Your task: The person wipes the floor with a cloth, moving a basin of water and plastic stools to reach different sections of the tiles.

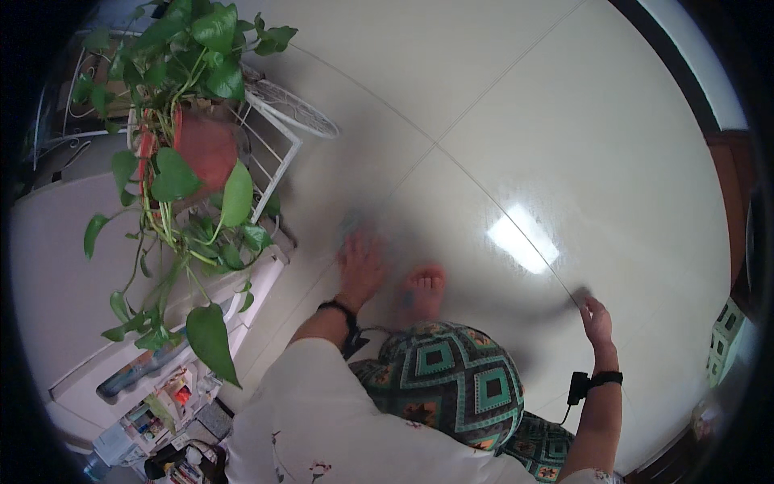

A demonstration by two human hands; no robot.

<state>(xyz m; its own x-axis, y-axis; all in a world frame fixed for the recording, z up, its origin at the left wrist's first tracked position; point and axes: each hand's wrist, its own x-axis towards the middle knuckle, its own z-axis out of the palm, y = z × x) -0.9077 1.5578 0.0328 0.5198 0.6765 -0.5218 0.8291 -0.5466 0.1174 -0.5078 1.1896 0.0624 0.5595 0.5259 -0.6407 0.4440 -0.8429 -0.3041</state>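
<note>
My left hand [361, 266] is low over the pale tiled floor [399, 78], just left of a bare foot [427, 284]. Its fingers are blurred, and what lies under the palm is hidden. A faint bluish patch shows by its fingertips, too blurred to name. Out to the right, my right hand [595, 317] touches or nearly touches the floor with its fingers bent together; nothing can be made out in it. Both wrists wear black bands with small devices. Patterned green and black trousers [453, 381] cover my bent knee.
A trailing pothos plant [175, 172] in a red pot [208, 148] hangs over a white metal rack [281, 163] at the left. Below it are a white cabinet [78, 242] and an open compartment of small items [163, 405]. A pale perforated block [725, 339] stands at the far right.
</note>
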